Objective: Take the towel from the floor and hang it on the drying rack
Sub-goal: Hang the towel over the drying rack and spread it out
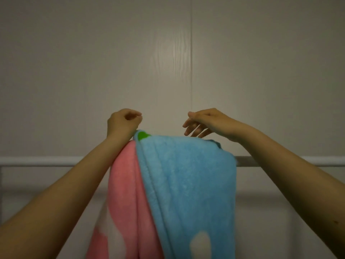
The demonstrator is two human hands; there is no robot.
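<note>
The towel (186,184) is blue with a pink half on its left, a green patch at the top corner and white spots low down. It hangs in front of the white drying rack's top bar (280,161), and its top edge rises above that bar. My left hand (124,121) is curled into a fist at the towel's top left corner, where the cloth meets the heel of the hand. My right hand (203,122) hovers over the top right edge with its fingers apart, the fingertips just touching the blue cloth.
A pale panelled wall with a vertical seam (191,71) fills the background behind the rack. A second, lower rack bar (261,192) runs behind the towel, and a rack upright (1,184) stands at the far left.
</note>
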